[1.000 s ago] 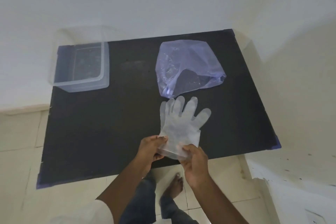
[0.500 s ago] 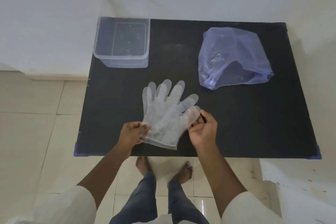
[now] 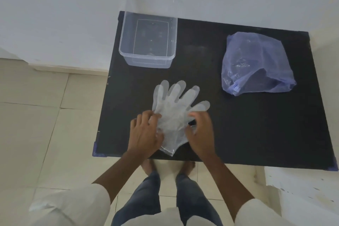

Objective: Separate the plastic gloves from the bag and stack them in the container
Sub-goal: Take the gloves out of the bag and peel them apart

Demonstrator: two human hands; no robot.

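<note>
Seen from above, a thin, translucent plastic glove stack [image 3: 176, 115] lies flat near the front edge of a black rectangular tabletop [image 3: 238, 124], its cuff toward the person and its five fingers fanned away, angled slightly to the right. The left hand [image 3: 145, 134] rests on the cuff's left edge, fingers curled onto the film, apparently pinching or rubbing at a layer; whether a single sheet is caught between the fingertips cannot be told. The right hand [image 3: 200, 134] sits on the opposite edge just below the glove's thumb, fingers bent and blurred, so its hold is equally unclear.

What matters for the coming move is direction. The clear, empty rectangular plastic container [image 3: 148, 38] stands at the table's far left corner, beyond the glove's fingertips and to their left, so the glove's long axis points a little to the right of it. The left hand is the nearer of the two to that container. The crumpled blue-violet plastic bag [image 3: 256, 64] lies well apart on the far right, closer to the right hand.

Judging by the empty container, the stacking has not yet begun.
</note>
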